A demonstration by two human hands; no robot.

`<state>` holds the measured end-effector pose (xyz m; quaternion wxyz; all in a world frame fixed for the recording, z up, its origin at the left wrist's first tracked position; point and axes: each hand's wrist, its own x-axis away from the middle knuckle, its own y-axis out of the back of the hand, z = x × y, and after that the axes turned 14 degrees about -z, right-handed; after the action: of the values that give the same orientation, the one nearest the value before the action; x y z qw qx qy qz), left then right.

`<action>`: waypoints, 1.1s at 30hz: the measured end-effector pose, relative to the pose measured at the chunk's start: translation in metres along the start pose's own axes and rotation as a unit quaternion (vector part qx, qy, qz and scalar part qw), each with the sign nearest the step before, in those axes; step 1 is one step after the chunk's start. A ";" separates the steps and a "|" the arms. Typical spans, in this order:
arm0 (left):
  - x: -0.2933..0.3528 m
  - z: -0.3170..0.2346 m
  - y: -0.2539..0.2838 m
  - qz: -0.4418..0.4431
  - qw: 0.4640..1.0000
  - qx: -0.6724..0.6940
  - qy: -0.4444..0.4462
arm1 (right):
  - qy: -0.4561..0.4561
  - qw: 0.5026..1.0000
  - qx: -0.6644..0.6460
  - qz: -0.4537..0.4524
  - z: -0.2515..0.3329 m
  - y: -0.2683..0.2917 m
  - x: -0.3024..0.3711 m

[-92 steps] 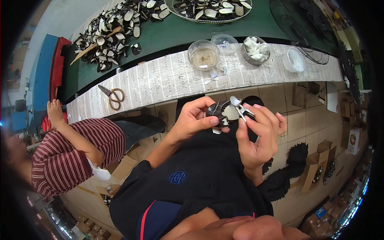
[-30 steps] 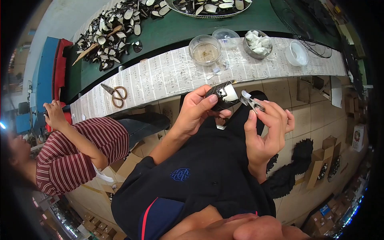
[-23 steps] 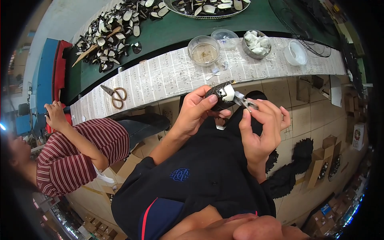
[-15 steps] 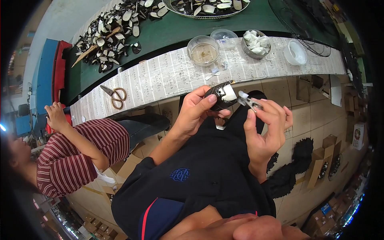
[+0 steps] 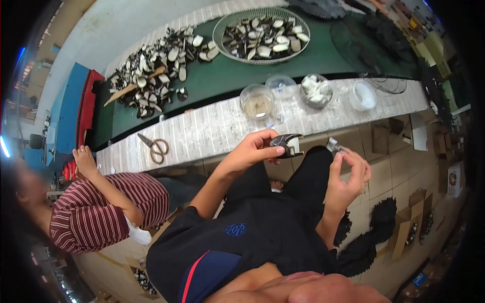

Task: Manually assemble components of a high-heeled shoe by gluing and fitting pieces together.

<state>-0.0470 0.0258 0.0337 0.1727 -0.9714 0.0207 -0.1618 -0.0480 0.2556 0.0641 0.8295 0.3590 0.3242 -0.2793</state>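
Note:
My left hand (image 5: pixel 255 151) is closed on a small, curved black shoe part (image 5: pixel 284 146), glossy on the outside with a white inner face. Its thumb lies along the near side, and the white end points to the right. Across a short gap, my right hand (image 5: pixel 348 174) pinches a small metal clip (image 5: pixel 334 145) with a pale wad at its tip. The wad is apart from the shoe part. Both hands are above my lap, just off the near edge of the bench (image 5: pixel 212 123).
A glass bowl of cloudy liquid (image 5: pixel 257 102), a metal bowl of white wads (image 5: pixel 317 92) and a white tub (image 5: pixel 362 96) stand on the bench. Scissors (image 5: pixel 155 148) lie left. Behind are a heap of shoe parts (image 5: pixel 151 70) and a wire basket (image 5: pixel 218 38). A co-worker (image 5: pixel 113 207) sits left.
My right hand has drawn the clip away to the right, widening the gap to the shoe part. My left hand still holds the part. The whole view has shifted, showing more of the bench's far side.

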 end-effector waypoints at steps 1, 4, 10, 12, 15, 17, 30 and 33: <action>-0.008 -0.012 -0.002 0.036 0.999 -0.027 0.010 | 0.005 1.000 -0.002 -0.016 -0.003 0.002 0.001; -0.039 -0.053 -0.008 0.081 0.987 -0.120 -0.067 | -0.018 1.000 -0.016 -0.002 -0.013 0.005 0.004; -0.144 -0.127 0.019 -0.183 0.894 -0.207 -0.353 | -0.041 0.999 -0.025 -0.019 -0.022 0.017 0.007; -0.159 -0.123 0.037 -0.265 0.840 -0.277 -0.385 | -0.047 0.998 -0.035 -0.014 -0.028 0.016 0.011; -0.146 -0.081 0.042 -0.150 0.915 -0.204 -0.315 | -0.095 0.993 -0.068 -0.003 -0.036 0.014 0.017; -0.121 -0.049 0.045 -0.148 0.935 -0.212 -0.243 | -0.120 0.988 -0.096 0.016 -0.040 0.009 0.020; -0.070 0.107 0.160 -0.483 0.829 0.040 -0.278 | 0.004 0.924 -0.248 0.292 -0.004 -0.168 0.009; -0.067 0.105 0.164 -0.464 0.839 0.061 -0.277 | 0.092 0.920 -0.245 0.291 0.003 -0.216 0.014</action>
<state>-0.0743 -0.0870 -0.1362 0.1351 -0.8591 -0.4909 0.0522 -0.1888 0.1237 -0.0340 0.9029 0.2469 0.3380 0.0972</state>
